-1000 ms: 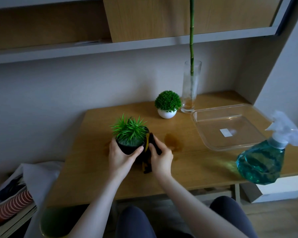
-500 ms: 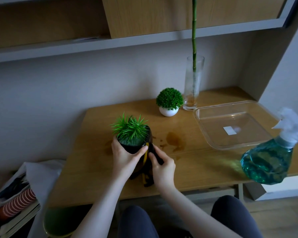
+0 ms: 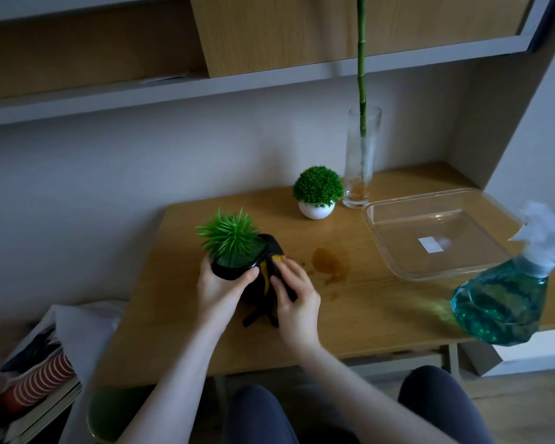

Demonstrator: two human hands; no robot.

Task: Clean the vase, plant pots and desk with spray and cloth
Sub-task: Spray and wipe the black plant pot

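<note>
- The light wooden desk (image 3: 366, 318) spans the middle of the view, with a brown wet stain (image 3: 329, 263) just right of the hands.
- A clear square plastic tray (image 3: 382, 233) sits on the desk at three o'clock from the hands, with a white label on its floor.
- A translucent spray bottle of teal liquid (image 3: 500, 302) stands at the desk's front right edge, at four o'clock from the stain, its white trigger head upward.
- A tall clear glass vase (image 3: 362, 155) holding a green bamboo stalk stands at the back, at one o'clock from the hands, touching nothing.
- A round green ball plant in a white bowl-shaped pot (image 3: 317, 210) sits just left of the vase.
- A black plant pot with spiky green leaves (image 3: 234, 267) is tilted toward the left, lifted at the desk's centre.
- The left hand (image 3: 217, 288) grips the black pot, fingers curled round its side.
- The right hand (image 3: 297, 298) presses a dark cloth with yellow trim (image 3: 265, 280) against the pot's right side, fingers curled over it.
</note>
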